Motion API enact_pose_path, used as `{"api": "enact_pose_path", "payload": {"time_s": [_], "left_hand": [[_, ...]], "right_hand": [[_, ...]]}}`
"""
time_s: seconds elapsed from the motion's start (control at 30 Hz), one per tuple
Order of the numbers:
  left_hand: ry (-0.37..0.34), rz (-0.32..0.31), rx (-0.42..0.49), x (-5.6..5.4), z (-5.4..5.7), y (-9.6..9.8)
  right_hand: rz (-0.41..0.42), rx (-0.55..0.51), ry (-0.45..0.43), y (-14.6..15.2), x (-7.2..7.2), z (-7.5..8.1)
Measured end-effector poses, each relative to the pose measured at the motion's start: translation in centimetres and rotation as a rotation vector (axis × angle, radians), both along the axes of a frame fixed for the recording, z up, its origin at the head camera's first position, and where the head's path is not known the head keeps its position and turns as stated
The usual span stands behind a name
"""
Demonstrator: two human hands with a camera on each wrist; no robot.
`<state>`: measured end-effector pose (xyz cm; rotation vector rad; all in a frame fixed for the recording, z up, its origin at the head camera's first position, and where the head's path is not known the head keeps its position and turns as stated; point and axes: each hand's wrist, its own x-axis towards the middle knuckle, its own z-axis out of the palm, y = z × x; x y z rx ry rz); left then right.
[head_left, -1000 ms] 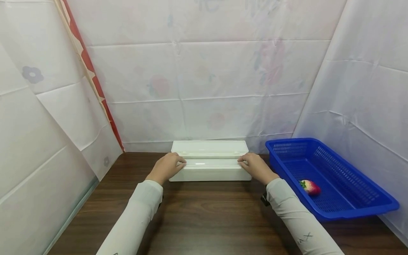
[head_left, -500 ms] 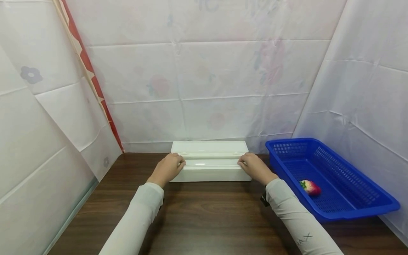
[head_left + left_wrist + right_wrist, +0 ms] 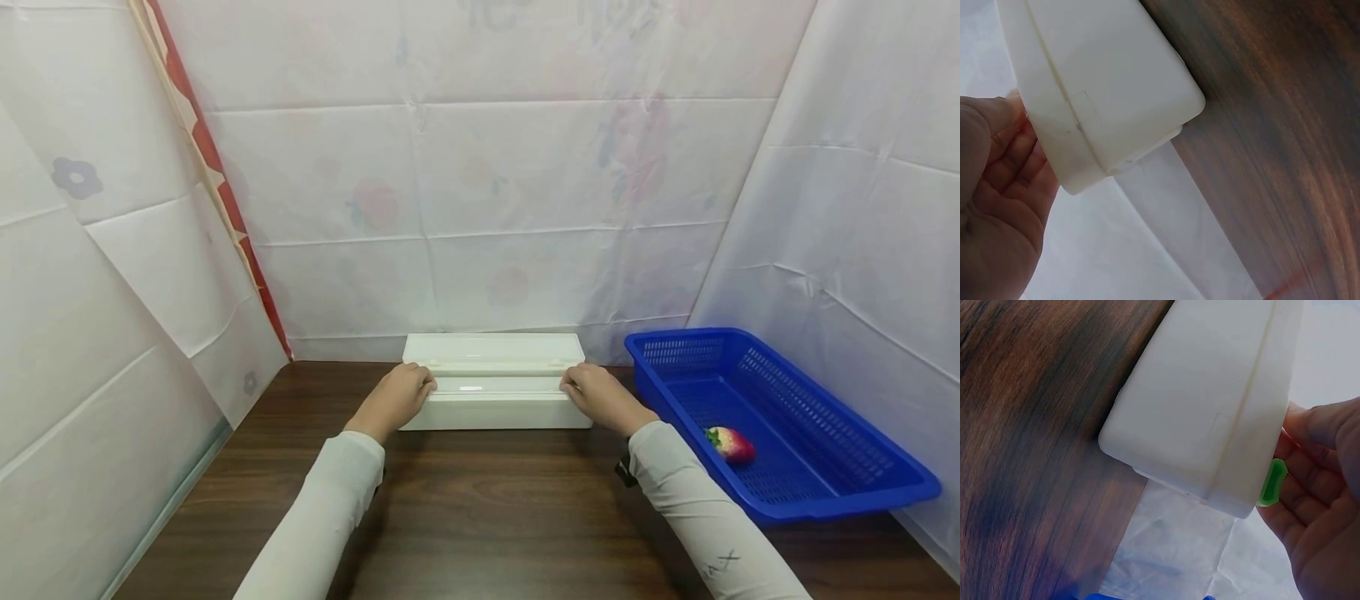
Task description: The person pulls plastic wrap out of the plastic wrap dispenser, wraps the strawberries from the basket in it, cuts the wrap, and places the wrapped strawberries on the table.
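A long white plastic box [image 3: 495, 411], which looks like a cling film dispenser, stands on the table against the back wall. My left hand [image 3: 393, 398] pinches at the upper edge near its left end, fingers curled. At the right end, my right hand [image 3: 602, 396] grips the upper edge in the same way. In the right wrist view a small green piece [image 3: 1271, 483] sticks out by the fingers [image 3: 1307, 469]. Both sets of fingertips are partly hidden by the box end [image 3: 1110, 69]. Whether clear film lies between them I cannot tell.
A blue perforated basket [image 3: 870, 498] stands to the right, holding a red and cream strawberry-like fruit [image 3: 730, 444]. Pale sheeting [image 3: 487, 183] covers the walls behind and on both sides. The brown wooden tabletop [image 3: 495, 517] stretches in front of the box.
My left fingers have curled in more at the box's upper edge, and the right fingers slightly too. Box, basket and fruit stay in place.
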<state>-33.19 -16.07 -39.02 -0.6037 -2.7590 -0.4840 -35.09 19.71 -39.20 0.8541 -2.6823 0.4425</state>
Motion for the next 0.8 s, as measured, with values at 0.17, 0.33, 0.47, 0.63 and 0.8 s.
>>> {"api": "enact_pose_path", "payload": {"time_s": [0.17, 0.33, 0.47, 0.63, 0.8], "left_hand": [[-0.032, -0.005, 0.011, 0.0, 0.1, 0.0], [-0.021, -0.025, 0.030, 0.2, 0.3, -0.1], [-0.001, -0.027, 0.051, 0.2, 0.3, -0.1], [-0.028, -0.017, 0.109, 0.2, 0.4, 0.0], [-0.060, -0.032, 0.092, 0.0, 0.5, 0.0]], "right_hand": [[0.029, -0.025, -0.013, 0.2, 0.1, 0.2], [0.031, -0.044, -0.029, 0.3, 0.2, 0.4], [0.011, -0.057, -0.077, 0.3, 0.1, 0.6], [0.006, -0.084, -0.148, 0.3, 0.0, 1.0], [0.036, -0.062, -0.144, 0.5, 0.0, 1.2]]}}
